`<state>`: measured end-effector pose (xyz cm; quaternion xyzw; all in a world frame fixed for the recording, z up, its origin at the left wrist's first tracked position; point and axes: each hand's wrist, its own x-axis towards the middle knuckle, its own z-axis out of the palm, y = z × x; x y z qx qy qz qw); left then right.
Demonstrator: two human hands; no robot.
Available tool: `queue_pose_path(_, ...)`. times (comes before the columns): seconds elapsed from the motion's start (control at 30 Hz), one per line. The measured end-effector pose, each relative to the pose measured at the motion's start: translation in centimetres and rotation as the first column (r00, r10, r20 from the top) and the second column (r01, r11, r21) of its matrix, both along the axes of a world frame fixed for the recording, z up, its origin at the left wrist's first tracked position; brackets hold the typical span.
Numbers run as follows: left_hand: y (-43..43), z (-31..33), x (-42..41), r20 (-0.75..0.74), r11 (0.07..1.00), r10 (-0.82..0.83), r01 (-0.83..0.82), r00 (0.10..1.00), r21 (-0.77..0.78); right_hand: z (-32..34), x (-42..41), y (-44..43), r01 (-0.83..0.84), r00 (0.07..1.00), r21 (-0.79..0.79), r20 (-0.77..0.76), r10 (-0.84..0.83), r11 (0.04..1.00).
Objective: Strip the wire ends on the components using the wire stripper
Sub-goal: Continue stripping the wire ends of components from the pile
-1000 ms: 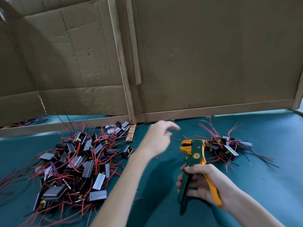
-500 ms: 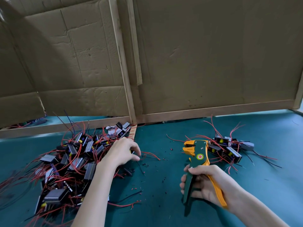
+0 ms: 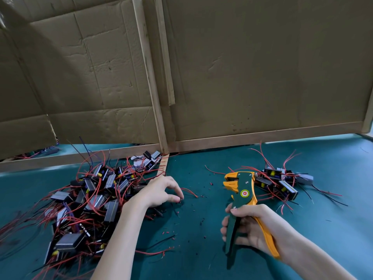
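The right hand (image 3: 256, 229) is wrapped round the green-and-orange wire stripper (image 3: 242, 190), held upright mid-bench. The left hand (image 3: 159, 191) arches, fingers curled, beside the tangled heap of boxy, red-wired components (image 3: 94, 201) toward the felt-covered bench's (image 3: 201, 259) left edge; whether it pinches anything is unclear.

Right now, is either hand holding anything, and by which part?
The right hand holds the wire stripper by its two handles. The left hand hovers at the edge of the component pile; no hold shows.
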<state>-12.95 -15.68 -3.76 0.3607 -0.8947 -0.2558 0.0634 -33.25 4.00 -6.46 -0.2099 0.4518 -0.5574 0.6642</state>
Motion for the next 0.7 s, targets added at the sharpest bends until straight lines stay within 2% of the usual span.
queue_pose_path(0.13,-0.4,0.0,0.3,0.008,0.999,-0.031,0.03,1.0,0.009,-0.1,0.0,0.0,0.009,1.0,-0.006,0.008,-0.009,1.0)
queue_pose_path(0.2,-0.3,-0.2,0.1,-0.068,0.999,0.032,-0.033,0.997,-0.006,-0.2,0.0,-0.1,0.009,1.0,-0.006,0.008,-0.009,1.0)
queue_pose_path(0.3,0.1,-0.1,-0.4,-0.327,0.99,0.141,-0.123,0.935,0.076,-0.3,-0.1,-0.1,-0.007,1.0,-0.024,-0.011,0.007,1.0)
queue_pose_path(0.37,0.4,0.5,-0.5,-0.526,0.984,0.17,-0.111,0.833,0.143,-0.3,0.0,-0.1,-0.015,1.0,-0.059,-0.027,0.013,0.998)
queue_pose_path(0.43,0.9,1.6,-0.6,-0.647,0.984,0.167,-0.082,0.744,0.159,-0.3,0.1,0.0,-0.024,0.998,-0.112,-0.055,0.018,0.993)
queue_pose_path(0.5,1.4,3.0,-0.9,-0.678,0.99,0.132,-0.061,0.723,0.128,-0.1,0.3,0.2,-0.047,0.996,-0.179,-0.082,0.032,0.983)
queue_pose_path(0.6,2.8,5.0,-1.4,-0.62,0.999,0.042,-0.021,0.783,0.041,0.2,0.6,0.4,-0.08,0.994,-0.274,-0.095,0.056,0.958)
queue_pose_path(0.7,4.3,6.6,-1.9,-0.596,0.997,-0.014,0.055,0.803,0.05,0.7,0.7,0.6,-0.107,0.991,-0.34,-0.111,0.073,0.934)
